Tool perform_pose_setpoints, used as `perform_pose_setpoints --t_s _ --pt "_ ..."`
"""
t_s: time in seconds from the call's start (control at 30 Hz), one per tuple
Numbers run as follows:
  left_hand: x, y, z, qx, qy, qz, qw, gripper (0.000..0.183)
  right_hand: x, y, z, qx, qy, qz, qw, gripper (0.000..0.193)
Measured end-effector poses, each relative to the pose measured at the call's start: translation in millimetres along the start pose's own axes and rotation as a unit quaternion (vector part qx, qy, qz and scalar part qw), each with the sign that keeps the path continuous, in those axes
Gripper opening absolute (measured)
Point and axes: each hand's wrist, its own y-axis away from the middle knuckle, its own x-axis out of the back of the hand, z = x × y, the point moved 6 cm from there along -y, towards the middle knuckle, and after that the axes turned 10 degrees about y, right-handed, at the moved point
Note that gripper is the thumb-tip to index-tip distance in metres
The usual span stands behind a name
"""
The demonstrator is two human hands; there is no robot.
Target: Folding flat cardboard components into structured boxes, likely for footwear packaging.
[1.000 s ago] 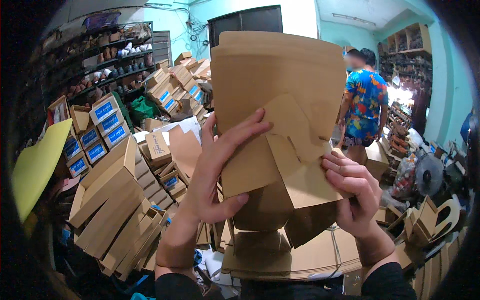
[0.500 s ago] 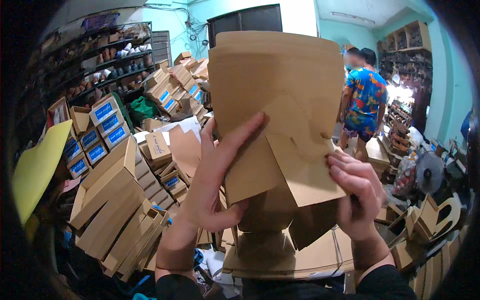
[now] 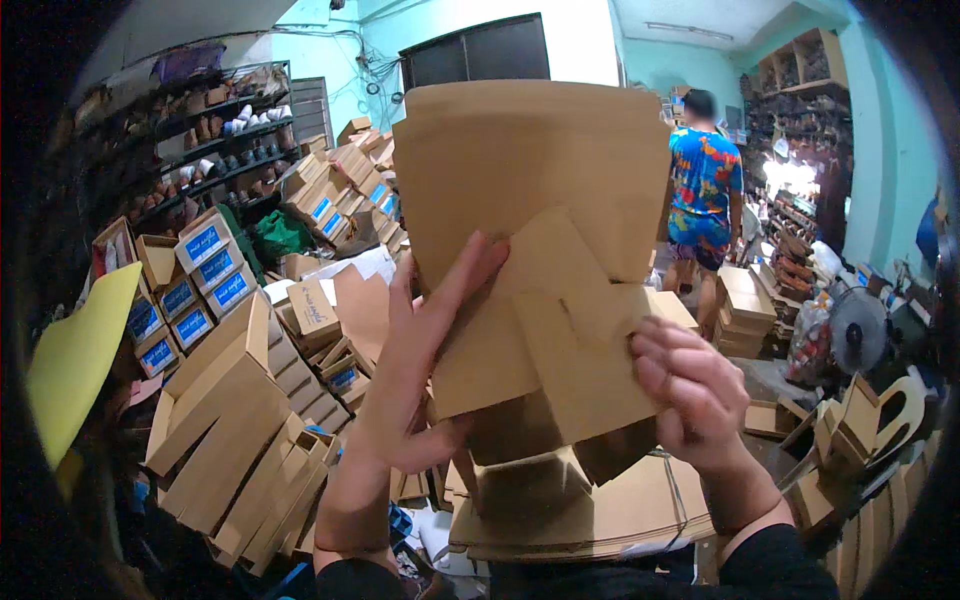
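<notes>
A brown cardboard box (image 3: 530,160), partly folded, is held upright in front of me. Two flaps near its lower end overlap at an angle. My left hand (image 3: 425,350) grips the box's left side, with its fingers over the near face and its thumb low beside the flaps. At the right, my right hand (image 3: 692,385) has curled fingers closed on the edge of the right flap (image 3: 590,370). Part of that grip is hidden behind the cardboard. Below the box lies a stack of flat cardboard sheets (image 3: 590,520).
Shoe boxes with blue labels (image 3: 215,265) are piled at the left, near open box trays (image 3: 215,440). A yellow sheet (image 3: 80,370) juts in at far left. Shoe shelves (image 3: 220,140) line the wall. A person in a colourful shirt (image 3: 705,170) stands behind, near a fan (image 3: 860,325).
The right flap has swung to lie flatter across the left one, with my right hand on it. The box has shifted slightly left in view. The person behind has turned away.
</notes>
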Motion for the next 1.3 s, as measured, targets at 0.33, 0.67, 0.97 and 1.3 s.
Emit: perform_pose_setpoints --t_s 0.33,0.67,0.97,1.3 --pt "2.2 2.5 1.6 -0.041 -0.051 -0.022 0.998 0.107 3.9 7.9 7.0 0.045 -0.064 0.000 0.997 0.017" --pt "-9.1 0.1 12.2 -0.049 -0.097 -0.126 0.986 0.110 1.5 -0.2 2.7 -0.029 0.011 -0.041 0.999 0.020" --pt "20.1 15.0 -37.1 -0.088 0.024 0.199 0.976 0.115 -24.3 64.8 33.8 -0.192 -0.072 0.009 0.979 0.106" --pt "11.9 45.3 -46.9 -0.043 0.120 0.416 0.901 0.119 -36.6 85.7 114.5 -0.335 -0.099 -0.066 0.935 0.025"
